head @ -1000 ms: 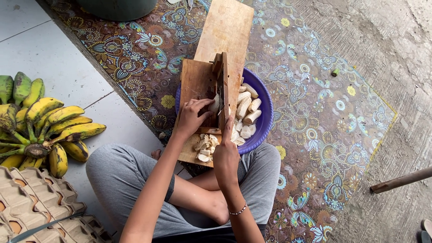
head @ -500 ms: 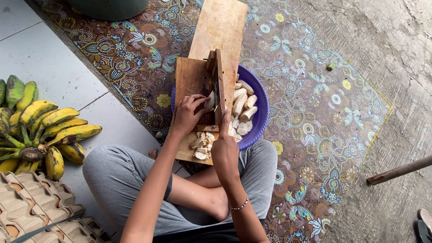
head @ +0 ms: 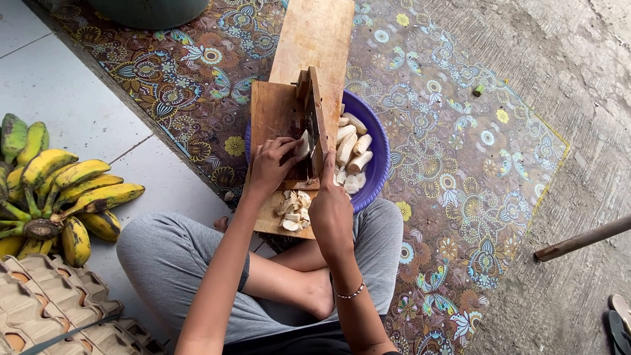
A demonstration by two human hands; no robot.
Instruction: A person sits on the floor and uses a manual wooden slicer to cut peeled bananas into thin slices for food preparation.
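A wooden slicing board [head: 273, 115] with an upright hinged blade [head: 315, 125] lies across a blue bowl [head: 376, 172] of peeled bananas [head: 351, 150]. My left hand [head: 273, 164] presses a peeled banana piece [head: 302, 146] against the blade. My right hand [head: 328, 207] grips the near end of the blade's wooden handle. A pile of banana slices [head: 292, 209] lies on the board's near end, between my hands.
A bunch of yellow-green bananas [head: 56, 190] rests on the tiles at left, with cardboard egg trays [head: 46, 309] below it. A patterned mat [head: 453, 164] covers the concrete. A long plank [head: 315, 36] extends away. A wooden stick [head: 582, 238] and sandals [head: 618, 319] lie at right.
Both hands stay at the blade; the view has shifted slightly. The banana piece under my left hand looks shorter and the slice pile a bit larger.
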